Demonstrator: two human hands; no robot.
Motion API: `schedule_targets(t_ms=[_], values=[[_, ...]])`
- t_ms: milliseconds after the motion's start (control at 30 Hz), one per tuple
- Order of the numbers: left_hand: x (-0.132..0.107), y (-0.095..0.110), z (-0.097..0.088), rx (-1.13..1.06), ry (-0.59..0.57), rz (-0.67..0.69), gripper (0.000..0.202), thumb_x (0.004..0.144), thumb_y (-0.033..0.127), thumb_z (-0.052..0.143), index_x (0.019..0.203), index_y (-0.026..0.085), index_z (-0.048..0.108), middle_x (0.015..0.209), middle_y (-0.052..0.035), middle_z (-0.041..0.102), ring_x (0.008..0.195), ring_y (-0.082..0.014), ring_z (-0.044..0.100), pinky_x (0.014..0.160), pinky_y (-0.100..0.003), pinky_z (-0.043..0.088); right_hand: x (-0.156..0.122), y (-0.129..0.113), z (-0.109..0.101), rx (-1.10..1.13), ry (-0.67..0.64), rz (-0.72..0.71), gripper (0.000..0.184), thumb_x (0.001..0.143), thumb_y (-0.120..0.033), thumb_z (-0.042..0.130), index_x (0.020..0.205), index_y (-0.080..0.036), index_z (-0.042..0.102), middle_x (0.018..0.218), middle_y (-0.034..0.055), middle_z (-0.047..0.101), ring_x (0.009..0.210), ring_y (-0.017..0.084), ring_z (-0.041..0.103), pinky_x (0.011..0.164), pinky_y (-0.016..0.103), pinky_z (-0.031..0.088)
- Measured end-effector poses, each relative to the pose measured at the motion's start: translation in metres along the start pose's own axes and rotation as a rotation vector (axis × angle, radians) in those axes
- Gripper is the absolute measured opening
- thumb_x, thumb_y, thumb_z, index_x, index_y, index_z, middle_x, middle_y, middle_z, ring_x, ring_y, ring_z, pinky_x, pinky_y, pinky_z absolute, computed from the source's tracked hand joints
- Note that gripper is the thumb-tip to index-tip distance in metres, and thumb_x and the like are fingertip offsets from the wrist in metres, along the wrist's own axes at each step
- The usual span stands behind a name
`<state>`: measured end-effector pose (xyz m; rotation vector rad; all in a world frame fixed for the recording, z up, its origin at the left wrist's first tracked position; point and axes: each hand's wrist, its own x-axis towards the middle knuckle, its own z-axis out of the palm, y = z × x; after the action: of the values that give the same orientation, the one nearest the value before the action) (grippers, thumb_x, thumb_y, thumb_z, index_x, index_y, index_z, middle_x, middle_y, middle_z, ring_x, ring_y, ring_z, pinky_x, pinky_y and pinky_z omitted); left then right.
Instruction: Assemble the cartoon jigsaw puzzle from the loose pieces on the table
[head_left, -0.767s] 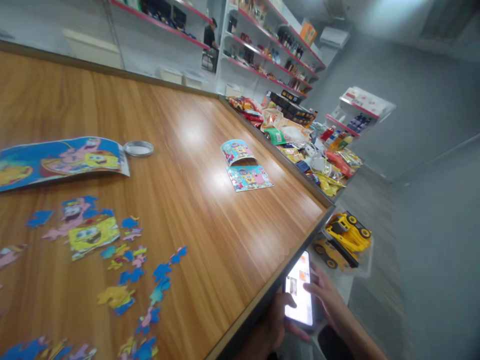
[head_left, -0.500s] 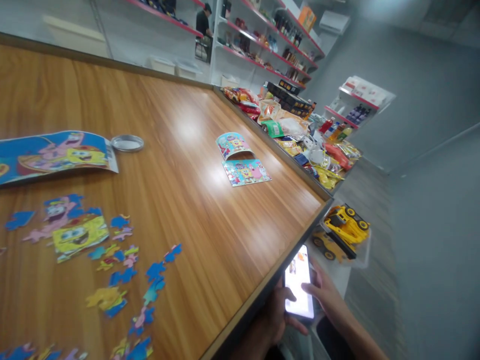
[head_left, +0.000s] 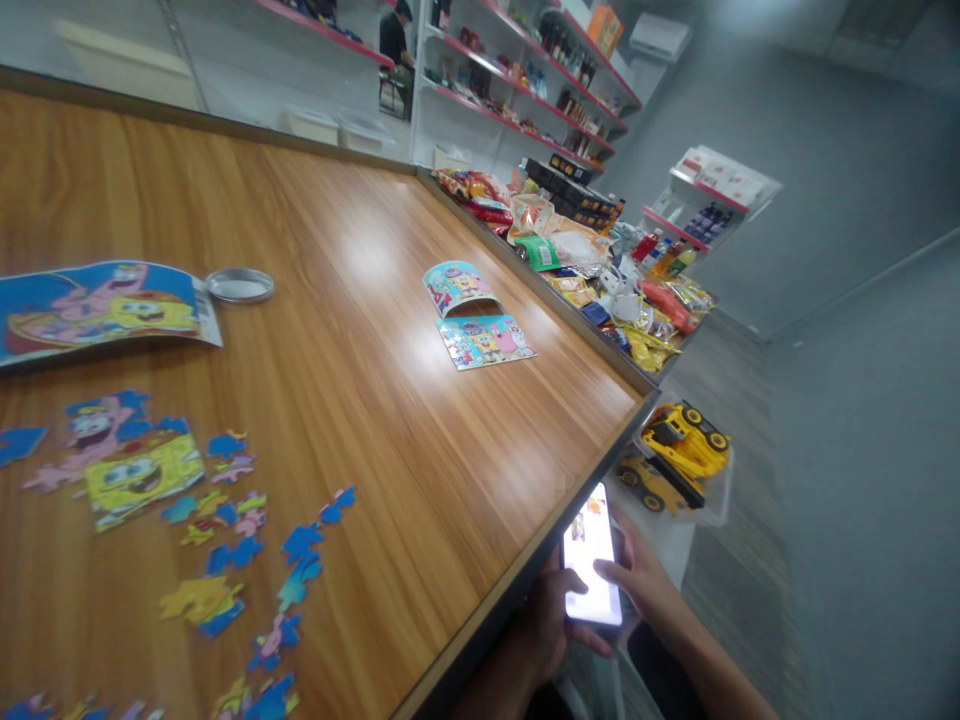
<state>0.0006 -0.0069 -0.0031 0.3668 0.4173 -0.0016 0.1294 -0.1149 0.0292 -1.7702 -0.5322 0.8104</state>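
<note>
Below the table's edge I hold a smartphone (head_left: 591, 585) with its screen lit. My left hand (head_left: 547, 610) wraps round its lower left side, thumb over the screen. At its right side is my right hand (head_left: 637, 570), fingers behind the phone and thumb on the glass. On the wooden table (head_left: 375, 400) lie loose jigsaw pieces (head_left: 300, 545) in blue, yellow and pink. A partly joined puzzle section (head_left: 142, 470) shows a yellow cartoon face.
A curved picture sheet (head_left: 112, 310) lies beside a round metal lid (head_left: 240, 286). Two small cartoon cards (head_left: 486, 342) rest farther right. Beyond the table are snack packets (head_left: 577, 250), shelves (head_left: 510, 75), a bin of yellow toy trucks (head_left: 679, 450) and a seated person (head_left: 395, 50).
The view has shifted slightly, so the table and its contents sit a little farther left. Both hands stay on the smartphone.
</note>
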Motion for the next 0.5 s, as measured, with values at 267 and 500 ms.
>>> schedule_targets(t_ms=[267,500], values=[[0.004,-0.001,0.000,0.001,-0.044,-0.007,0.104,0.057,0.021,0.057,0.156,0.031,0.025,0.143,-0.0140,0.046,0.104,-0.0318,0.061,0.063,-0.033,0.061,0.003,-0.003,0.003,-0.123,0.095,0.045,0.087,0.077,-0.047,0.072,0.148,-0.016,0.032,0.131,0.0181,0.065,0.115,0.034,0.066,0.093,0.047,0.055],[0.017,-0.015,0.002,-0.044,-0.230,0.053,0.101,0.053,0.016,0.056,0.151,0.029,0.036,0.138,-0.0116,0.054,0.111,-0.0332,0.061,0.076,-0.040,0.059,0.025,-0.017,-0.002,-0.765,0.261,0.156,0.074,0.068,-0.048,0.072,0.129,-0.012,0.055,0.118,0.0182,0.070,0.109,0.039,0.068,0.092,0.048,0.053]])
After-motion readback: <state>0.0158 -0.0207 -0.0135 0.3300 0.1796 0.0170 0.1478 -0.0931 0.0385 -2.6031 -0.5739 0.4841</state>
